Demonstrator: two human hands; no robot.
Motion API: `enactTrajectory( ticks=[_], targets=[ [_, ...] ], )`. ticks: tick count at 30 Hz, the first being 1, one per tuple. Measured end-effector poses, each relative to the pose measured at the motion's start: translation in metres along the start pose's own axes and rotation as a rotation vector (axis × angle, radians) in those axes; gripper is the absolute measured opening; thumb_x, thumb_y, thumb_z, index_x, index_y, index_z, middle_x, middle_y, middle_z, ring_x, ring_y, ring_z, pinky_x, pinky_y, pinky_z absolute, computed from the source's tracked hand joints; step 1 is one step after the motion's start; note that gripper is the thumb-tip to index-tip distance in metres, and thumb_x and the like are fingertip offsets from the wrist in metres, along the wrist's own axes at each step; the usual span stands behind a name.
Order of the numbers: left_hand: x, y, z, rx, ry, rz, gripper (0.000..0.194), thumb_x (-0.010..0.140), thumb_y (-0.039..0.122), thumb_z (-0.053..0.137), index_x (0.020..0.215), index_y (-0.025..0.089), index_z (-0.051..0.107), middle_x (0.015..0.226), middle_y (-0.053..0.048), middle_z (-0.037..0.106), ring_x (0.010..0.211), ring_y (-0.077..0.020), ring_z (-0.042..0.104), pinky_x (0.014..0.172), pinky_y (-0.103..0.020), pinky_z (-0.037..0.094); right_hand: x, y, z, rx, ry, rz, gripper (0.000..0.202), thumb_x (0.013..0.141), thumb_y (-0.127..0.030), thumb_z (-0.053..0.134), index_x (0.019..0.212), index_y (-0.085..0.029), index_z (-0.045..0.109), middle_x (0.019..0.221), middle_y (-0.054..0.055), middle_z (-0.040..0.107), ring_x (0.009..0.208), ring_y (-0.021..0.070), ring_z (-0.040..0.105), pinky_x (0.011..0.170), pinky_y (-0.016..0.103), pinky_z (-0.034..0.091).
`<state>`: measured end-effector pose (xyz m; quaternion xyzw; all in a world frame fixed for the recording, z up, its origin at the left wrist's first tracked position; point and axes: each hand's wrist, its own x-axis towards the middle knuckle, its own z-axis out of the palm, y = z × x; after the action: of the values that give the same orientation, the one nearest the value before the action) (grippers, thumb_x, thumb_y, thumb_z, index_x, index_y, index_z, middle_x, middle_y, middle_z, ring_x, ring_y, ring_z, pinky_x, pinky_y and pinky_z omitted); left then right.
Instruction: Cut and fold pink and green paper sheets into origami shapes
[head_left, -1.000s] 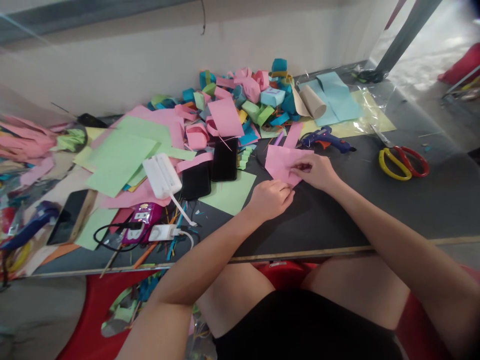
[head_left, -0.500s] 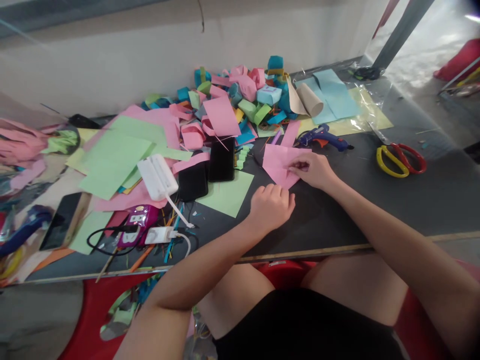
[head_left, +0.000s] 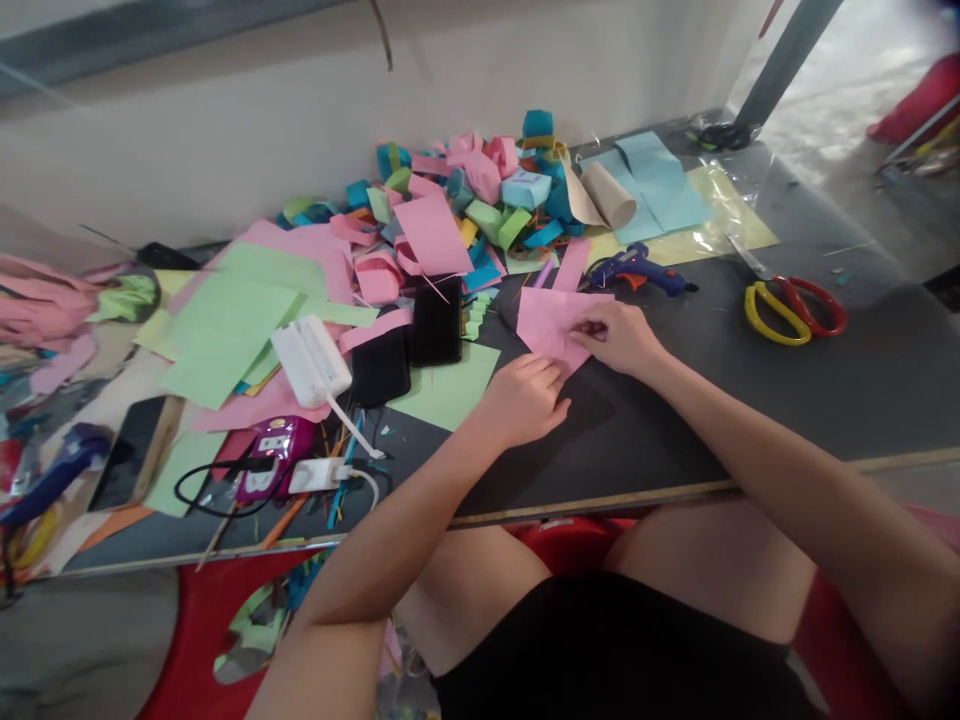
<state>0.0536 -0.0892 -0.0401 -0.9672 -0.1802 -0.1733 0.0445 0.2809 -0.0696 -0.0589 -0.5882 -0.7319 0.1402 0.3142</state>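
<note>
A pink sheet of paper (head_left: 546, 320) with creases lies on the dark table in front of me. My right hand (head_left: 616, 338) is at its right side, thumb and fingers pinched on the paper near its middle. At the sheet's lower left edge, my left hand (head_left: 528, 398) rests with its fingers together and bent, the fingertips over the paper; whether they grip anything is hidden. A blue glue gun (head_left: 649, 272) lies just behind my right hand, beside a narrow pink strip (head_left: 572, 265).
Scissors (head_left: 795, 308) with yellow and red handles lie to the right. Coloured paper loops (head_left: 480, 190) are heaped at the back. Green sheets (head_left: 232, 330), two black phones (head_left: 436, 325), a white adapter (head_left: 311, 360) and a purple power socket (head_left: 276, 450) fill the left.
My left hand has shifted slightly left, its fingers now reaching over the pink paper's lower edge. My right hand keeps its pinch. The whole view has shifted a little.
</note>
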Motion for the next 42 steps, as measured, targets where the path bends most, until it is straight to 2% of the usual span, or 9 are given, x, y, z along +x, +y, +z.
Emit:
enactTrajectory(
  ticks=[5, 9, 13, 17, 21, 25, 31, 36, 42],
  targets=[
    [0.003, 0.016, 0.009, 0.147, 0.051, 0.008, 0.029, 0.093, 0.013, 0.052, 0.099, -0.001, 0.077, 0.105, -0.021, 0.078, 0.096, -0.0262, 0.075, 0.087, -0.037, 0.058, -0.001, -0.006, -0.003, -0.150, -0.021, -0.070, 0.013, 0.089, -0.024, 0.068, 0.092, -0.020, 0.079, 0.087, 0.006, 0.078, 0.082, 0.0225, 0.070, 0.077, 0.036, 0.054],
    [0.003, 0.017, 0.014, 0.192, 0.073, 0.025, 0.031, 0.093, 0.014, 0.051, 0.100, -0.002, 0.077, 0.105, -0.024, 0.077, 0.094, -0.0264, 0.076, 0.086, -0.038, 0.058, -0.019, -0.031, -0.012, -0.370, 0.043, -0.300, 0.031, 0.102, -0.027, 0.050, 0.114, -0.017, 0.076, 0.116, 0.013, 0.077, 0.114, 0.0296, 0.068, 0.097, 0.045, 0.052],
    [0.004, 0.017, 0.014, 0.164, 0.017, 0.025, 0.028, 0.091, 0.013, 0.053, 0.088, 0.004, 0.079, 0.087, -0.020, 0.078, 0.081, -0.0250, 0.076, 0.082, -0.039, 0.058, -0.055, -0.045, -0.016, -0.359, -0.122, -0.491, 0.045, 0.105, -0.032, 0.044, 0.143, -0.014, 0.060, 0.143, 0.014, 0.065, 0.135, 0.0284, 0.058, 0.109, 0.045, 0.049],
    [0.003, 0.018, 0.014, 0.140, -0.005, -0.005, 0.030, 0.089, 0.013, 0.054, 0.100, 0.000, 0.079, 0.102, -0.025, 0.077, 0.095, -0.0283, 0.076, 0.088, -0.040, 0.057, -0.079, -0.029, -0.020, -0.353, -0.289, -0.372, 0.055, 0.106, -0.030, 0.035, 0.159, -0.018, 0.040, 0.157, 0.012, 0.051, 0.143, 0.0250, 0.052, 0.116, 0.046, 0.045],
    [0.002, 0.018, 0.014, 0.112, -0.008, -0.019, 0.036, 0.086, 0.013, 0.053, 0.108, -0.005, 0.076, 0.113, -0.028, 0.075, 0.102, -0.0299, 0.075, 0.091, -0.041, 0.057, -0.083, -0.005, -0.032, -0.361, -0.332, -0.286, 0.056, 0.105, -0.031, 0.034, 0.161, -0.029, 0.036, 0.160, 0.004, 0.047, 0.148, 0.0248, 0.045, 0.121, 0.051, 0.039],
    [0.003, 0.016, 0.015, 0.103, 0.003, -0.008, 0.037, 0.086, 0.012, 0.052, 0.108, -0.002, 0.077, 0.111, -0.026, 0.076, 0.102, -0.0292, 0.075, 0.090, -0.041, 0.058, -0.083, 0.000, -0.040, -0.390, -0.269, -0.200, 0.054, 0.106, -0.033, 0.031, 0.160, -0.032, 0.038, 0.156, 0.002, 0.053, 0.147, 0.0251, 0.047, 0.119, 0.053, 0.040],
    [0.000, 0.015, 0.019, 0.062, 0.073, -0.014, 0.036, 0.086, 0.016, 0.054, 0.108, -0.002, 0.076, 0.110, -0.024, 0.077, 0.100, -0.0280, 0.076, 0.087, -0.038, 0.059, -0.082, -0.014, -0.040, -0.441, -0.222, -0.178, 0.051, 0.106, -0.039, 0.036, 0.150, -0.023, 0.054, 0.151, 0.009, 0.058, 0.142, 0.0300, 0.052, 0.113, 0.053, 0.043],
    [0.000, -0.010, 0.020, -0.160, 0.115, -0.203, 0.025, 0.094, 0.018, 0.053, 0.099, 0.015, 0.077, 0.102, -0.010, 0.080, 0.091, -0.0201, 0.075, 0.082, -0.033, 0.060, -0.078, -0.012, -0.043, -0.411, -0.274, -0.222, 0.053, 0.104, -0.039, 0.039, 0.154, -0.023, 0.047, 0.155, 0.011, 0.055, 0.143, 0.0318, 0.049, 0.111, 0.056, 0.040],
    [0.001, -0.039, 0.025, -0.241, 0.120, -0.195, 0.029, 0.100, 0.022, 0.054, 0.121, 0.013, 0.073, 0.129, -0.013, 0.073, 0.125, -0.0232, 0.066, 0.109, -0.046, 0.053, -0.061, -0.012, -0.044, -0.424, -0.275, -0.190, 0.049, 0.103, -0.030, 0.034, 0.145, -0.019, 0.057, 0.149, 0.012, 0.061, 0.136, 0.0301, 0.056, 0.107, 0.052, 0.045]
  ],
)
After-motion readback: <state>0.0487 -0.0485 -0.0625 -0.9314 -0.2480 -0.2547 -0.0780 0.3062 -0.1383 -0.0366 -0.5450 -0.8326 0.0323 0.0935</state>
